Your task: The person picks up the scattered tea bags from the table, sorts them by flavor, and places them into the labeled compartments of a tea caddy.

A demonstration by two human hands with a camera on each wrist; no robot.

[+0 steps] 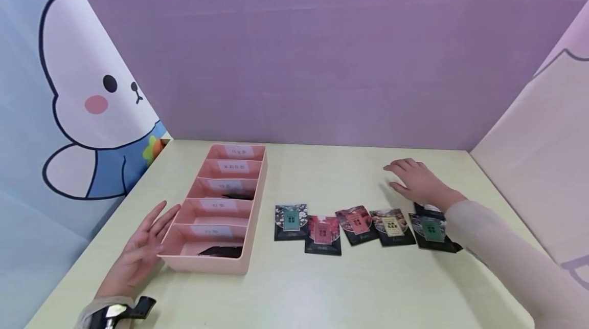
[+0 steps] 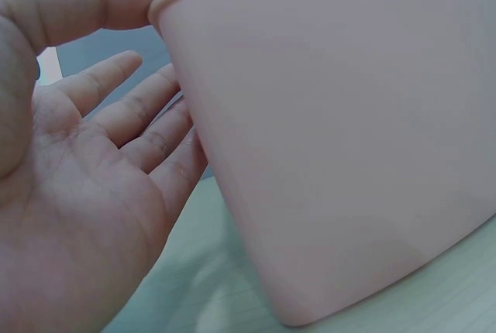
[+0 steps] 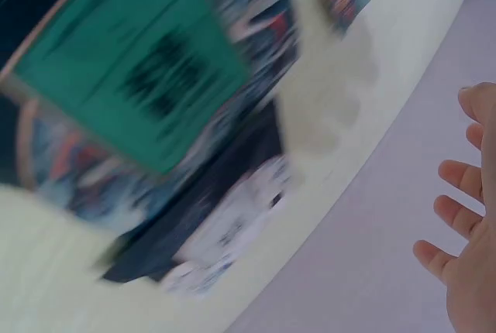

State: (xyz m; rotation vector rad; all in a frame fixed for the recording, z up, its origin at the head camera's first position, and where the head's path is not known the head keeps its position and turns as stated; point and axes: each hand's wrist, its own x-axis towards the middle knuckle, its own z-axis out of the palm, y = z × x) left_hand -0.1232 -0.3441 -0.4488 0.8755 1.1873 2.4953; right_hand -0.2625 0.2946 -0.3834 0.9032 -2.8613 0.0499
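A pink divided storage box (image 1: 250,247) stands at the left, a paper label in each compartment. Dark tea sachets (image 1: 221,251) lie in its nearest compartment, and another dark sachet (image 1: 238,197) shows in the middle one. My left hand (image 1: 140,249) touches the near left corner, the thumb at the rim and the fingers extended along the side, as the left wrist view shows. Over the table at the right, my right hand (image 1: 421,183) hovers with loosely spread fingers, holding nothing. Below its wrist lies a green-labelled sachet (image 1: 432,232), partly covering other sachets.
Several more sachets lie in a row: a white-flowered one (image 1: 291,221), a pink one (image 1: 323,234), a red one (image 1: 356,224) and a cream-labelled one (image 1: 392,226). A purple backdrop (image 1: 313,63) rises behind the table, with printed cloth at both sides.
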